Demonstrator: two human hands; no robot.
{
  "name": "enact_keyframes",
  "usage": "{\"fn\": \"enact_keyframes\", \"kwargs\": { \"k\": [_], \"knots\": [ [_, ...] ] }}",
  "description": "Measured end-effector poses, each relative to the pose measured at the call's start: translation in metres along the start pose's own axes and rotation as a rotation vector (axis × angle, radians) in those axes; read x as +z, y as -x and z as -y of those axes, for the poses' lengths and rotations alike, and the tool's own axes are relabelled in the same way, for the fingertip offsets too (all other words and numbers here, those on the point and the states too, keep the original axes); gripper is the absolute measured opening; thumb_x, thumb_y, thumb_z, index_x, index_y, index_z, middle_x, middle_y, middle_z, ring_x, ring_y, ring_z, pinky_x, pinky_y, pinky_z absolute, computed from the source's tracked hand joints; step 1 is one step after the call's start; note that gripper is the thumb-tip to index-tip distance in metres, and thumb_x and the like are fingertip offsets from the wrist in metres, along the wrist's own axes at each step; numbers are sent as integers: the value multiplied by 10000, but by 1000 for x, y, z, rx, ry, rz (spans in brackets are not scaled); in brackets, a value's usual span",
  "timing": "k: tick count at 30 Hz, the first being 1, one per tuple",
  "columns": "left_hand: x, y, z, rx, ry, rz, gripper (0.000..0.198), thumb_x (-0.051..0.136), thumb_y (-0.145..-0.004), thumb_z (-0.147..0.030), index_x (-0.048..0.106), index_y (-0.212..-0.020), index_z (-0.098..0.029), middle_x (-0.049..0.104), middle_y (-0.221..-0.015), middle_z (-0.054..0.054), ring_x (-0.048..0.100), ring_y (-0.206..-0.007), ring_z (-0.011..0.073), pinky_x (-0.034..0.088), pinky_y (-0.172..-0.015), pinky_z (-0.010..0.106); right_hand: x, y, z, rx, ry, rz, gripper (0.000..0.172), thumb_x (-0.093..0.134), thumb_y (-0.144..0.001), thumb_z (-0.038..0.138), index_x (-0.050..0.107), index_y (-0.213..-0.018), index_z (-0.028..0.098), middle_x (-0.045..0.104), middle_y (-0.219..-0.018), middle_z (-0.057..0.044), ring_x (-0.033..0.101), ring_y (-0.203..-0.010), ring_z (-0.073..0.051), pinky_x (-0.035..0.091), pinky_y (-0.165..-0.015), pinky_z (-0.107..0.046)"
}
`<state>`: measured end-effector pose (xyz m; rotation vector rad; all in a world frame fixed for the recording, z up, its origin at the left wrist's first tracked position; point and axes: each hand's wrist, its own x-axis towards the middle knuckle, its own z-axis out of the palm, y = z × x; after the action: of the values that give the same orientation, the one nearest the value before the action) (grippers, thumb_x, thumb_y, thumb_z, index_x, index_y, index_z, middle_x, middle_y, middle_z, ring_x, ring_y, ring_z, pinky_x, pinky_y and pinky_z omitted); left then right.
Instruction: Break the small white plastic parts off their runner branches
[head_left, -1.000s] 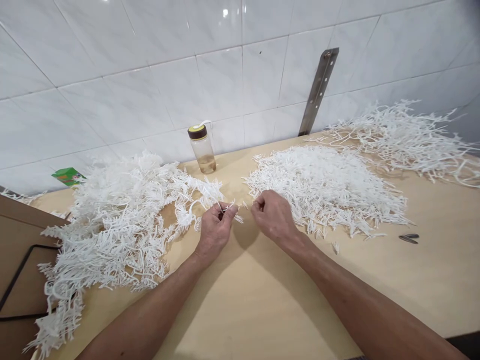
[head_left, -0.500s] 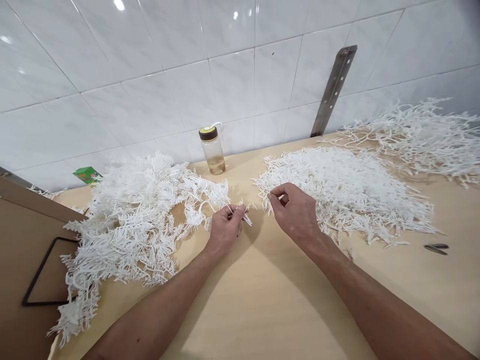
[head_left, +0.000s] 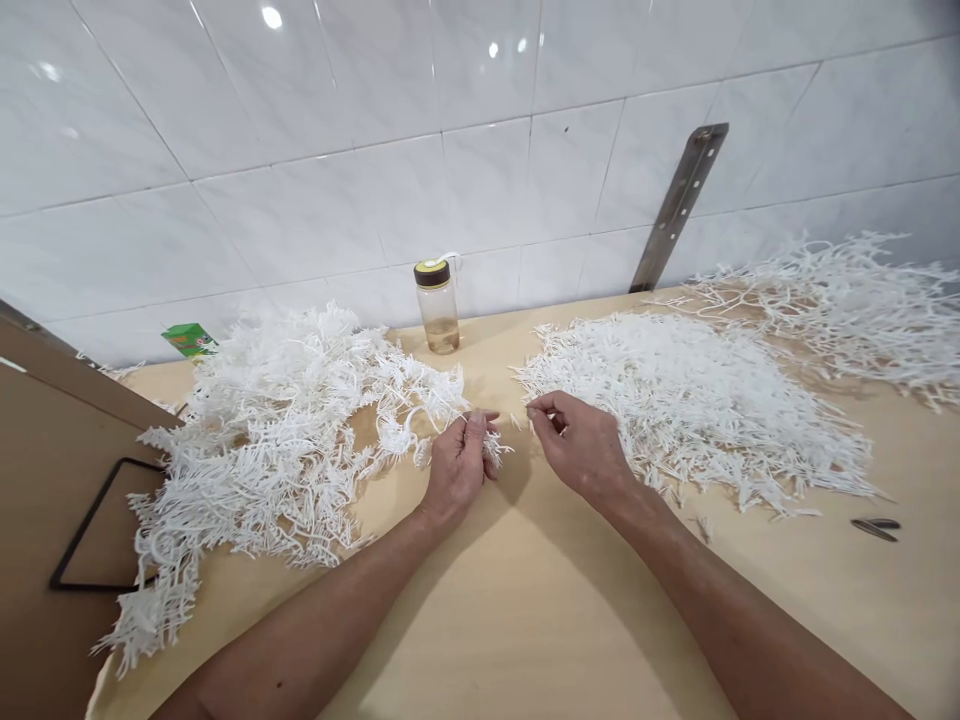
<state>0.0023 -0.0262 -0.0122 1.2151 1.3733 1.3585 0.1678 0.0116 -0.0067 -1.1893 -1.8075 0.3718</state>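
My left hand [head_left: 456, 468] is closed around a white, branching plastic sprig [head_left: 495, 450], whose thin tips stick out past the fingers. To its left spreads a tangled heap of similar white sprigs [head_left: 255, 470]. My right hand [head_left: 583, 448] has thumb and forefinger pinched together, a short gap from the left hand. Whatever is between those fingertips is too small to make out. Just beyond the right hand lies a flat pile of short white pieces [head_left: 690, 400]. A few loose bits [head_left: 515, 421] rest on the table between the hands.
A clear bottle [head_left: 439, 315] with brownish liquid stands by the tiled wall. Longer white branching strands [head_left: 847, 310] lie at the far right, with a small dark metal tool [head_left: 876, 529] nearer. A metal bracket [head_left: 679, 210], green packet [head_left: 189, 340] and brown panel [head_left: 45, 480] flank the table.
My left hand has turned and closed further around the sprig. My right hand has shifted slightly left, its fingers still pinched. The camera view has tilted up a little.
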Motion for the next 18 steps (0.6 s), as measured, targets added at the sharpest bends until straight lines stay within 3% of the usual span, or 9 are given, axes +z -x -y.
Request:
{"fn": "enact_keyframes", "kwargs": {
  "k": [5,9,11,14,16,18],
  "knots": [
    [-4,-4,-8,-29,24,15,620,417,-932,-639,643,-1258,-162,691,-1148,109,556,-450,65,457,-439,237,6,13,26,-90,-168,187,169,539,-860,213,647,-988,191,706,-890,-51,602,-607,-130,487,-557,-255],
    [-10,-7,-16,-36,-52,82,619,413,-934,-634,660,-1261,-171,713,-1095,99,509,-430,69,437,-436,249,8,18,37,-116,-173,185,161,570,-876,262,635,-1002,186,690,-926,-66,601,-625,-131,498,-584,-271],
    [-11,-7,-17,-33,-134,136,609,416,-928,-640,706,-1169,-162,723,-857,56,477,-408,81,410,-435,250,8,17,36,-121,-172,165,154,556,-910,297,646,-965,186,688,-896,-64,601,-636,-136,490,-591,-270],
    [-12,-7,-18,3,-288,150,590,429,-907,-658,721,-824,-152,549,-510,-13,462,-430,116,384,-469,254,5,14,32,-80,-179,134,196,527,-936,327,657,-896,186,688,-848,-55,596,-636,-138,466,-575,-260],
    [-13,-8,-21,75,-379,103,571,467,-887,-649,605,-606,-171,459,-456,-26,448,-470,121,360,-493,253,1,10,29,-10,-187,146,241,525,-934,369,652,-838,189,671,-758,-38,582,-602,-140,442,-540,-254],
    [-15,-10,-27,150,-414,85,554,526,-859,-624,520,-531,-178,453,-482,-24,430,-503,113,335,-508,251,-4,7,29,86,-195,228,297,522,-927,423,638,-777,194,622,-635,-9,549,-526,-133,417,-501,-251]
  ]
}}
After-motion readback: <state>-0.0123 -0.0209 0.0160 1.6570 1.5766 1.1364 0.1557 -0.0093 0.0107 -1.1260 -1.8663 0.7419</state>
